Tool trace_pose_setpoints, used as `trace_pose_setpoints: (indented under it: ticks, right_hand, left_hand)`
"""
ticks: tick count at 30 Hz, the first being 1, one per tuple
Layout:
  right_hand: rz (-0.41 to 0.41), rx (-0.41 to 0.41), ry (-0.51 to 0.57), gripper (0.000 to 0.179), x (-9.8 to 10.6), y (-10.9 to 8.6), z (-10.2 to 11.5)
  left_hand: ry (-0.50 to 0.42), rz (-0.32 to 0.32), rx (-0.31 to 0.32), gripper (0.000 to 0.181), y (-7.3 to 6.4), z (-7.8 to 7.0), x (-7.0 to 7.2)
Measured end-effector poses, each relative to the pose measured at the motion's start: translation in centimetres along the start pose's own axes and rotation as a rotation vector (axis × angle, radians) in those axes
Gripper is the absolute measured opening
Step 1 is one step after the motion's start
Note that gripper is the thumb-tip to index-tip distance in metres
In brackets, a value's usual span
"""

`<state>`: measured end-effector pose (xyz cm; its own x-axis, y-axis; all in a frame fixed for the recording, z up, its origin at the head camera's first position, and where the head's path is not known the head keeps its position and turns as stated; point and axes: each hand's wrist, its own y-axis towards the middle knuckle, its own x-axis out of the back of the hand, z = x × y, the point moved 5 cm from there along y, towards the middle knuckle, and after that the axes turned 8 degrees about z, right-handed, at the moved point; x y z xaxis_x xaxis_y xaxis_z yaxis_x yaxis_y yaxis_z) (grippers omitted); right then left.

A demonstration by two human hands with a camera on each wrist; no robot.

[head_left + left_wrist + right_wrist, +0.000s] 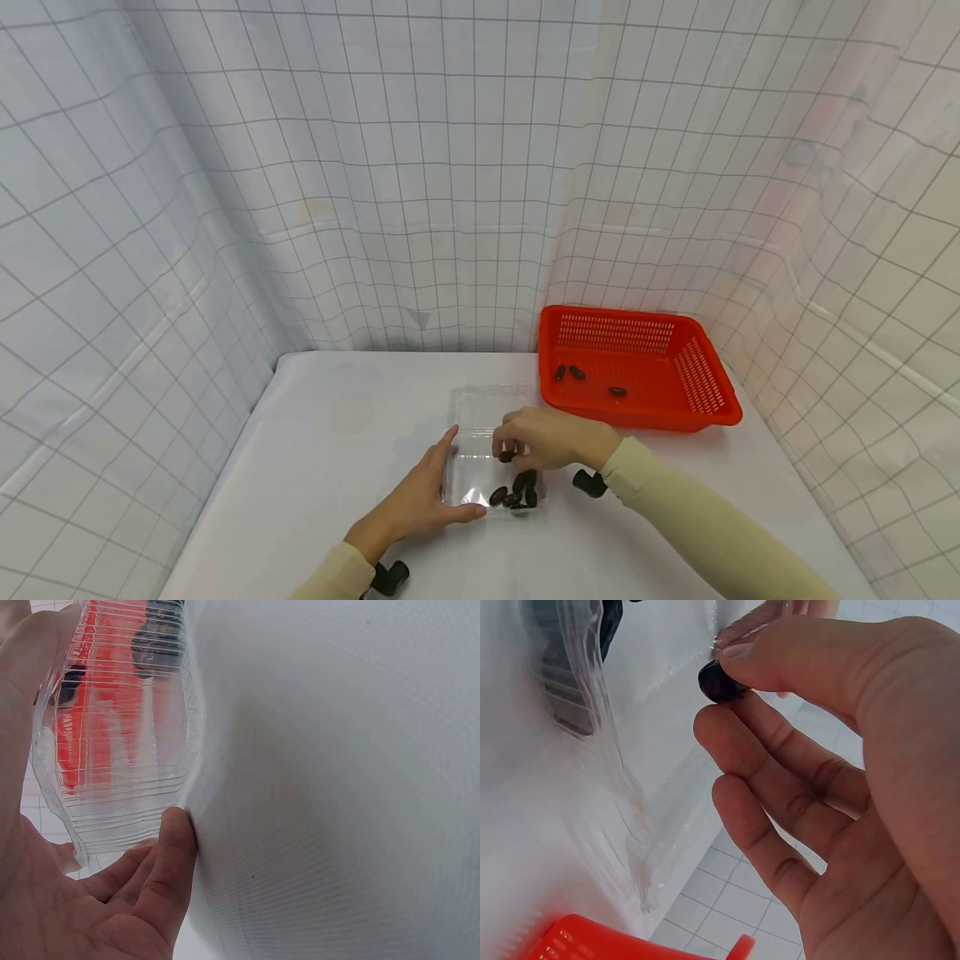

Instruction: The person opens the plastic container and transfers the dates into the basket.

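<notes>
A clear plastic box (472,468) stands on the white table, its hinged lid (487,407) folded back on the far side. My left hand (422,497) holds the box at its near left corner, fingers along the left side and thumb at the front edge. Several dark, glossy dates (498,496) lie in the box's near right part. Over the box, my right hand (551,437) pinches one more dark date (718,682) between thumb and fingertips. In the left wrist view the box wall (124,802) shows between thumb and fingers.
A red plastic basket (717,417) stands behind and right of the box. Three dates (617,391) lie on its floor. Gridded white curtains (465,167) enclose the table at the back and both sides. Black wrist camera mounts (590,483) sit below the wrists.
</notes>
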<state>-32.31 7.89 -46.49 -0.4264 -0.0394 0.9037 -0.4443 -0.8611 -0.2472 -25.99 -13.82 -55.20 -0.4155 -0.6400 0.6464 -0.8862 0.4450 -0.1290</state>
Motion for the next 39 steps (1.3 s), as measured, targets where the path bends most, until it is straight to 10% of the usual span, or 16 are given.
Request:
trace_pose_setpoints:
  ticks: [39]
  right_hand:
    - [-0.155,-0.024,0.020,0.026,4.7,-3.3,-2.3]
  left_hand:
    - [-0.014,-0.005,-0.009,0.141,-0.2,-0.4,0.2]
